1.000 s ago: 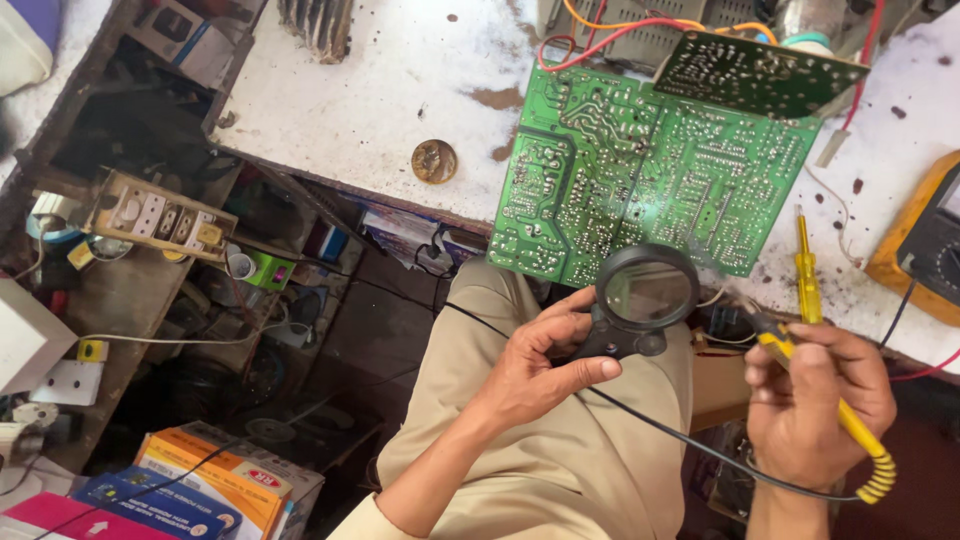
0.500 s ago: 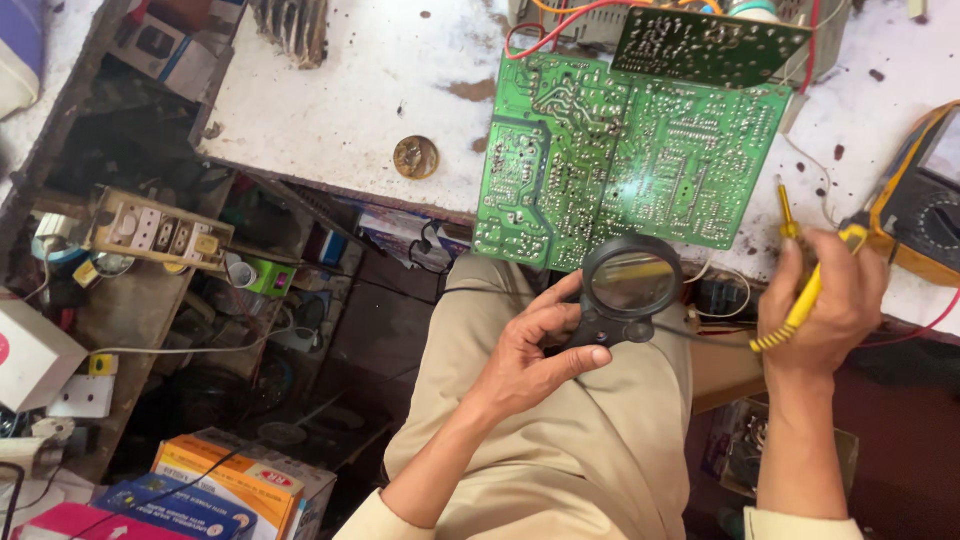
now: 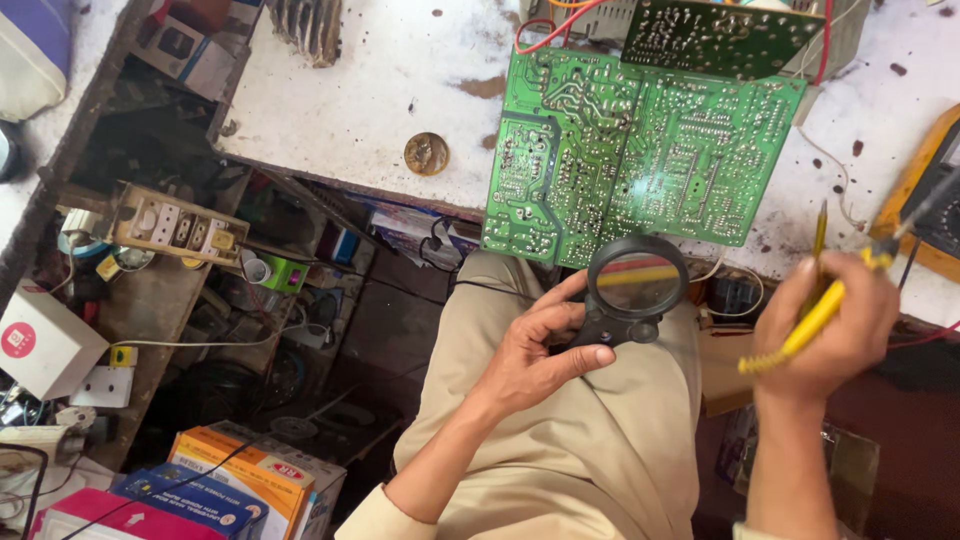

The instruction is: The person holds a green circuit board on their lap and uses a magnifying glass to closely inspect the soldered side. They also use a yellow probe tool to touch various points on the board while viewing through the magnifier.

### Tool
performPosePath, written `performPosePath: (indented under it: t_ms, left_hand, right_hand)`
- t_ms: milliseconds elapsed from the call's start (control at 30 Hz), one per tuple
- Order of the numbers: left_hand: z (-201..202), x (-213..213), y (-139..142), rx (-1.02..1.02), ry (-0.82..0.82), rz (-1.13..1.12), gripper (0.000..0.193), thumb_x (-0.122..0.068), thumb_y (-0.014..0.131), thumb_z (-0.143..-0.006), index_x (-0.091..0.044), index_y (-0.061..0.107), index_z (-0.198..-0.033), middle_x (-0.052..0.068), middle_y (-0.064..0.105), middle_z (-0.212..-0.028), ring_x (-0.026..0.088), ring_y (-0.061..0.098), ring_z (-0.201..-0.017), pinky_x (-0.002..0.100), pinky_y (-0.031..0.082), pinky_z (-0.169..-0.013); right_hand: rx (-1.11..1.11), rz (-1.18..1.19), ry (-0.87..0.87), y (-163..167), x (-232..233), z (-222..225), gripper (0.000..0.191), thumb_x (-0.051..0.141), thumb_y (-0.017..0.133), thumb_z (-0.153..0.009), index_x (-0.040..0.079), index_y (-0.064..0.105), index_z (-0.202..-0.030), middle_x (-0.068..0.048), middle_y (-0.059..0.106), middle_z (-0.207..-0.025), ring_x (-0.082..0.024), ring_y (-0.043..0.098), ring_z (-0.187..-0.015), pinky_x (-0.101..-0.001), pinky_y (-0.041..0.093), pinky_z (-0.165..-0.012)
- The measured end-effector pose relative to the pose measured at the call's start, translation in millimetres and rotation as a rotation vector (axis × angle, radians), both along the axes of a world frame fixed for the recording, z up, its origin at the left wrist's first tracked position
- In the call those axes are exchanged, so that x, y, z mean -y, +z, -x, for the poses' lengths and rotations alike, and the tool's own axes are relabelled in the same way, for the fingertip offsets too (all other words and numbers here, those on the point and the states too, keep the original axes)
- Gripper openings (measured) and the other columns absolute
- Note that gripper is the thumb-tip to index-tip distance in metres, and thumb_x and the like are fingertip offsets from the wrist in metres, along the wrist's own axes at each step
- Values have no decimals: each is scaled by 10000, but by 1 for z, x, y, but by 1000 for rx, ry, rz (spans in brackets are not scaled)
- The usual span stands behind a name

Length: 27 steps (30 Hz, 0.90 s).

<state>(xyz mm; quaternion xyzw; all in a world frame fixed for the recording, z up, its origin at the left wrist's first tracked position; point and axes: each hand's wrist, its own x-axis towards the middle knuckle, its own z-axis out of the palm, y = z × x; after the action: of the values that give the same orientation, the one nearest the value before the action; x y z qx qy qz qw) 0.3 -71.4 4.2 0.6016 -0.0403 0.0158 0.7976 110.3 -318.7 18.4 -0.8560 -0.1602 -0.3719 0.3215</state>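
Bare white table [image 3: 350, 90] is lying open to the left of the green circuit board [image 3: 640, 150], with only a small round brass disc [image 3: 426, 153] sitting in it near the front edge. The board is overhanging that edge, blocking the way straight ahead of the left hand [image 3: 530, 350] and its magnifying glass [image 3: 635, 285]. On the right, the yellow meter [image 3: 925, 200] and loose wires are crowding the right hand [image 3: 825, 325].

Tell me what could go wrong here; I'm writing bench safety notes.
The green circuit board overhangs the white bench edge, so a nudge might tip it off. The right hand holds a yellow probe whose cord could snag. The left hand grips the magnifier loosely above the lap.
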Motion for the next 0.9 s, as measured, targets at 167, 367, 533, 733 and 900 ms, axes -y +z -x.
performPosePath:
  t_ms: [167, 367, 533, 733, 900]
  left_hand:
    - [0, 0, -2, -34, 9, 6, 379, -154, 822, -884, -14, 721, -1222, 180, 441, -1639, 179, 493, -1433, 333, 460, -1097]
    - [3, 2, -4, -6, 37, -25, 371, -145, 825, -894, -2, 721, -1220, 182, 472, -1608, 152, 491, -1442, 328, 474, -1084]
    - [0, 5, -6, -84, 41, 69, 385, -140, 826, -866, 2, 704, -1203, 135, 425, -1629, 139, 601, -1182, 310, 518, -975]
    - [2, 2, -5, -36, 34, 51, 389, -134, 817, -895, 20, 704, -1234, 166, 452, -1618, 102, 592, -1274, 309, 528, -1010]
    - [1, 1, -5, -67, 33, 58, 398, -144, 819, -879, 21, 706, -1222, 155, 450, -1614, 79, 586, -1222, 302, 533, -959]
  right_hand:
    - [-119, -332, 281, -13, -24, 44, 227, -45, 738, -1148, 13, 532, -1225, -165, 714, -1082, -158, 724, -918, -247, 605, -825]
    - [-228, -417, 317, -33, -50, 56, 343, -16, 811, -982, 0, 544, -1195, -174, 728, -1079, -122, 681, -878, -231, 568, -791]
    - [-176, -314, 330, -37, -58, 53, 381, 39, 823, -966, -1, 542, -1219, -150, 704, -1097, -137, 686, -941, -243, 564, -847]
    - [-181, -245, 293, -39, -60, 50, 459, 121, 851, -912, -12, 547, -1229, -119, 703, -1040, -137, 694, -913, -248, 562, -786]
    - [-193, -251, 297, -38, -60, 51, 469, 132, 849, -929, -10, 524, -1235, -122, 699, -1049, -133, 691, -862, -250, 567, -788]
